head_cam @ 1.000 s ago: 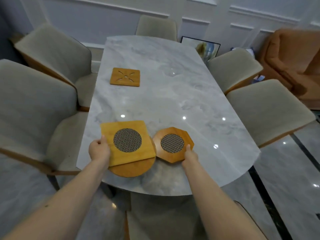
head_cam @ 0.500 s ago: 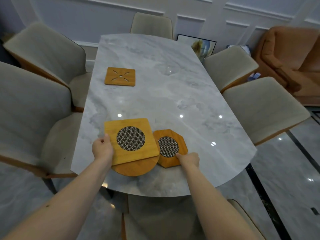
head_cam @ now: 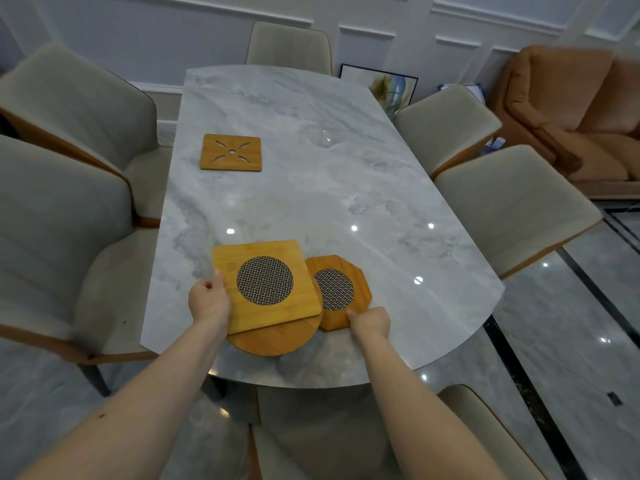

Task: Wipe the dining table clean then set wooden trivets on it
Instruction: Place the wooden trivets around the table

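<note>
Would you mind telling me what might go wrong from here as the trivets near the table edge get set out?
1. The round trivet under the square mesh trivet lies close to the marble table's near edge; a careless pull by the left hand might drag it off.
2. The octagonal trivet, pinched by the right hand, is tucked under the square one's edge; lifting it could shift the stack.

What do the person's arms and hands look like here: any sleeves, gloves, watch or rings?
Both forearms are bare up to the frame edge: no sleeves, gloves or watch. No rings show on the left hand or right hand. A small dark spot marks the left forearm.
</note>
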The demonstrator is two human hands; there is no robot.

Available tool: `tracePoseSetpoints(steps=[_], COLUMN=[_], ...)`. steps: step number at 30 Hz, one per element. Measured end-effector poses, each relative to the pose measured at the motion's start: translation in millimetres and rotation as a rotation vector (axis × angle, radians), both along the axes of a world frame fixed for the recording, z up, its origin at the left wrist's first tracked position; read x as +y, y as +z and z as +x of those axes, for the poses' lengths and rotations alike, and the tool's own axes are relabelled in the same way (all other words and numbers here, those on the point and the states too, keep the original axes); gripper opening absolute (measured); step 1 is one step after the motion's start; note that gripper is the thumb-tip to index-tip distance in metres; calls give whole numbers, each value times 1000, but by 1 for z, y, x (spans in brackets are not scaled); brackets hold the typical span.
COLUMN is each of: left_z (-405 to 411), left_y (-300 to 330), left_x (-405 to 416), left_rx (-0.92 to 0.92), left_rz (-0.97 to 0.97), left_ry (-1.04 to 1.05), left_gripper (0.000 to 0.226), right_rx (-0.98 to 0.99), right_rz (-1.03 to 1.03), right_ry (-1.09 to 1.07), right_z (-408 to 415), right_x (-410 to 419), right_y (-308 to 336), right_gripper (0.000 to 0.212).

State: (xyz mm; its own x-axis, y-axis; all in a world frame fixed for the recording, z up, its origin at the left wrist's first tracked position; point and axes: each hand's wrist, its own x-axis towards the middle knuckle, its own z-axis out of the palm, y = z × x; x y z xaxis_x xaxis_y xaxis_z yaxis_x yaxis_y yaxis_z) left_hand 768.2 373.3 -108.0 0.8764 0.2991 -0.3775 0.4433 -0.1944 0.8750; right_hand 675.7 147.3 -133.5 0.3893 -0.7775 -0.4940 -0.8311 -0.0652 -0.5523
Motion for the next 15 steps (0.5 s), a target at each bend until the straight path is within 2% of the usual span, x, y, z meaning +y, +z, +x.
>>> tracePoseSetpoints(steps=[11,15], left_z=[-5,-13], left_y=[-2,3], left_x=[-4,-15], left_rx=[-4,10], left_rz=[7,0], left_ry=[-36,-63], left_gripper=[43,44], right_rx=[-4,-197], right_rz=[25,53], right_ry=[-6,-17], right_z=[-4,-8], right_x=[-2,-2], right_y=[5,15], right_gripper=[44,34])
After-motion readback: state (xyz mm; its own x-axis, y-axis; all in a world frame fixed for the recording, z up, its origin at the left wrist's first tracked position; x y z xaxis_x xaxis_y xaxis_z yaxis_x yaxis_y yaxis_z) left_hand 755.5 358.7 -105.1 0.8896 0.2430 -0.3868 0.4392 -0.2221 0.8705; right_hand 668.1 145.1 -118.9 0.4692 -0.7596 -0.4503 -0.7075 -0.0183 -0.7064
